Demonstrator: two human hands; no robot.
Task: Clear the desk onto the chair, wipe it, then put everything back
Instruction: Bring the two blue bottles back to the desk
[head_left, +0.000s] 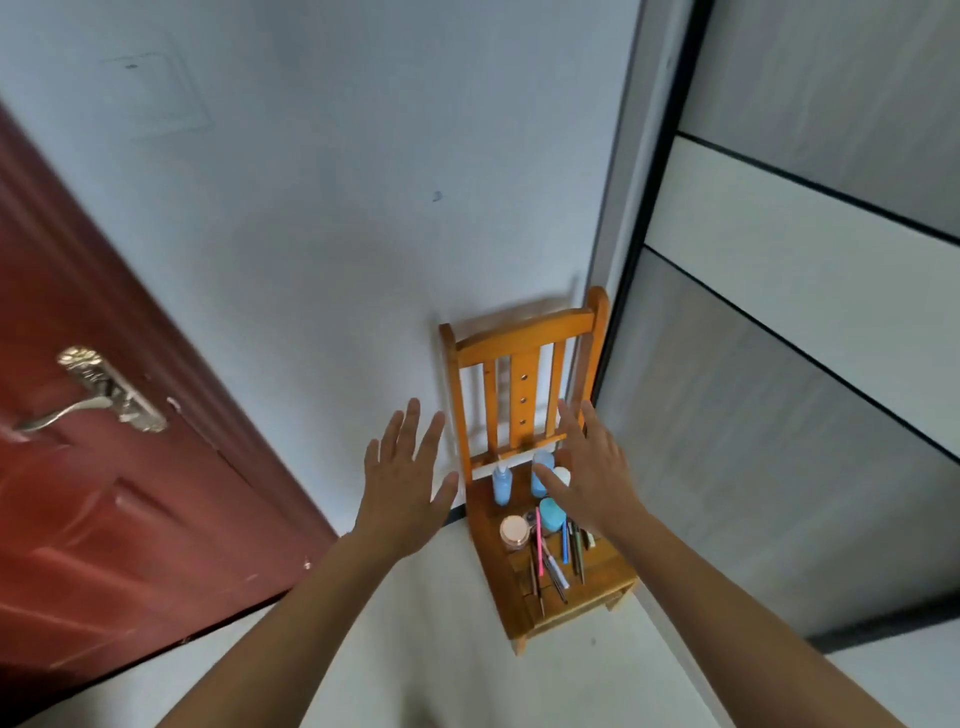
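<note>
Soft daylight, slight motion blur, wide-angle bowing

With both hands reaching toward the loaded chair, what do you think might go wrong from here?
1. The pens lie loose across the seat of the chair, and some ends are near its front edge. A nudge might roll them onto the floor.
2. The bottles stand upright and close together at the back of the seat. The open right hand is right by them, so a careless sweep might topple one.
</note>
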